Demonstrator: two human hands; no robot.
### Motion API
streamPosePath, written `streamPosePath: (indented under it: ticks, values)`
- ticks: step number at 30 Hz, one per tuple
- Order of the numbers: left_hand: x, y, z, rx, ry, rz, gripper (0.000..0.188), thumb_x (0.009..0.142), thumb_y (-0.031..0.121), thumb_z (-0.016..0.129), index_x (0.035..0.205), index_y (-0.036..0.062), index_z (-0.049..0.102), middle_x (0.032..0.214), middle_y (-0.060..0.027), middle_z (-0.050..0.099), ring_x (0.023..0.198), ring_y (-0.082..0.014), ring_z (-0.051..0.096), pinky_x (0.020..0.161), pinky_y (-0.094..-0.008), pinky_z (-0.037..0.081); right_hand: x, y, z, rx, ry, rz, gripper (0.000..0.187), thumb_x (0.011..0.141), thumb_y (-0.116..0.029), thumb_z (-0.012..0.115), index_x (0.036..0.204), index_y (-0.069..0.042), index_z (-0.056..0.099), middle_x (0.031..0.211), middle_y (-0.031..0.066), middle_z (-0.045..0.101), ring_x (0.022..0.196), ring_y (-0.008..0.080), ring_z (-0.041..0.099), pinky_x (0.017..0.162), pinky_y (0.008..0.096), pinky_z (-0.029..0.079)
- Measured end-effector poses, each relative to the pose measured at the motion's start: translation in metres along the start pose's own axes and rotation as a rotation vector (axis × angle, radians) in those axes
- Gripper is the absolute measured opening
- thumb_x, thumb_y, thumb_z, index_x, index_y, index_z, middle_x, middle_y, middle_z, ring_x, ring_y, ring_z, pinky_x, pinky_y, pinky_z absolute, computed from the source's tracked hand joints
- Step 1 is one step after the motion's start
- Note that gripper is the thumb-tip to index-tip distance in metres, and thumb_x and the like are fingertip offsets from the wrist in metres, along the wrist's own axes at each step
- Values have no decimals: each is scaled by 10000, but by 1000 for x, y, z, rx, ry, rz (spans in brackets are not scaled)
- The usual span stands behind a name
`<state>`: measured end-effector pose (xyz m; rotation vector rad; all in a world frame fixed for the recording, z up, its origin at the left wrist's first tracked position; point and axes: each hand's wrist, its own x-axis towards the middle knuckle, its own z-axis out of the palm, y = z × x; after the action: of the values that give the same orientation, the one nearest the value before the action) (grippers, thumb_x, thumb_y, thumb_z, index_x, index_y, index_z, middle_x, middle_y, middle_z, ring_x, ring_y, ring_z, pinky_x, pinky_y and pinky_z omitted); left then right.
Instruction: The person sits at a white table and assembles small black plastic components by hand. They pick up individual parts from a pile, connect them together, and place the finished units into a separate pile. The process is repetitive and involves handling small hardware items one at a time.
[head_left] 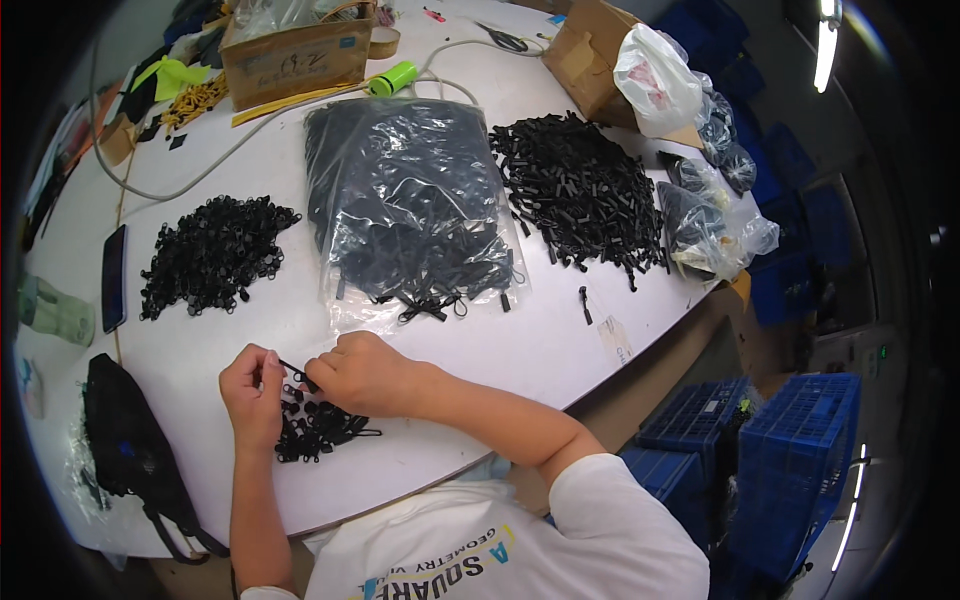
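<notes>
Near the front edge of the table, my left hand and my right hand pinch a thin black cord pull stretched between them. Its ends are partly hidden by my fingers. Just below my hands lies a small heap of black looped pieces. Beyond them rests a large clear plastic bag, with black cord pulls in it and several at its open near end. To its left is a pile of small black ring-ended pieces. A bigger heap of black cord pulls spreads to its right.
At the left are a phone, a green bottle and a black bag. Cardboard boxes, a green spool, scissors and a grey cable sit at the back. Blue crates stand off the table's right side.
</notes>
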<state>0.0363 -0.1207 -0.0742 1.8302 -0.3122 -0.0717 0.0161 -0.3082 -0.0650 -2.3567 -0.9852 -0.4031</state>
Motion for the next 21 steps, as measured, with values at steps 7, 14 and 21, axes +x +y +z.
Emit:
streamPosePath:
  ticks: [7,14,21]
  values:
    - [-1,12,5,-260,63,-162,120,897,56,556,893,-19,650,789,-46,614,650,-61,529,571,-210,455,12,-1,6,77,-265,272,209,819,-255,658,840,-66,570,671,94,605,567,301,588,561,380,458]
    - [6,2,4,-27,-55,208,120,847,29,585,930,-32,648,804,-107,628,724,-181,610,635,-293,507,7,-13,-4,24,105,168,139,755,-71,676,868,-42,600,700,101,586,587,285,555,556,397,410]
    - [1,-7,-9,405,-141,551,286,651,-18,632,937,-27,637,797,-108,629,762,-263,600,665,-350,519,20,-26,-7,96,-142,388,65,812,-47,612,818,-8,560,646,162,570,535,346,560,506,426,419]
